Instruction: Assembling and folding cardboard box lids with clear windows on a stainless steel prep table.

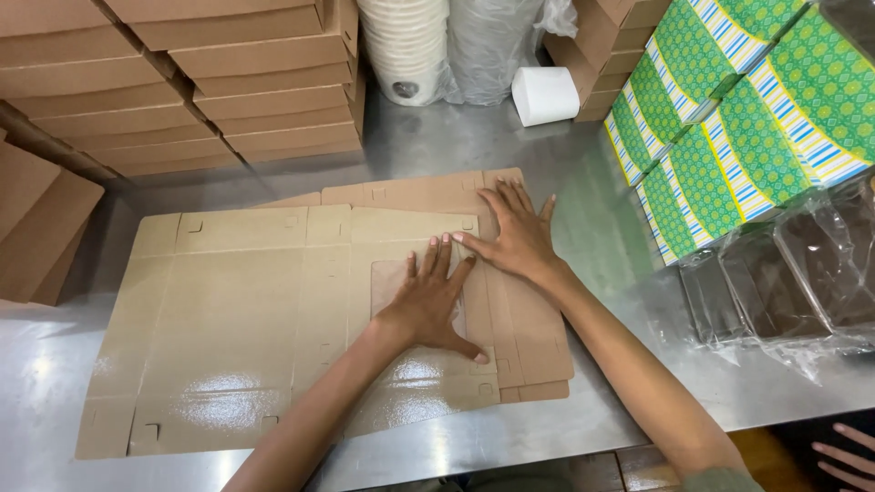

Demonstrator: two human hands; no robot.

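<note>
A flat brown cardboard box blank [237, 310] with a clear window cut-out lies on the steel table [592, 228]. My left hand [430, 303] presses flat on it, fingers spread over the window area. My right hand [518, 235] lies flat just beyond, on the blank's far right edge, where it overlaps a small stack of more flat blanks [538, 346] underneath. Neither hand grips anything.
Stacks of folded brown boxes [182, 82] stand at the back left. White stacked cups in plastic [408, 46] and a white roll [545, 94] sit at the back. Green patterned boxes [738, 128] and clear plastic-wrapped trays [793, 282] fill the right. Another person's hand [848, 456] shows at bottom right.
</note>
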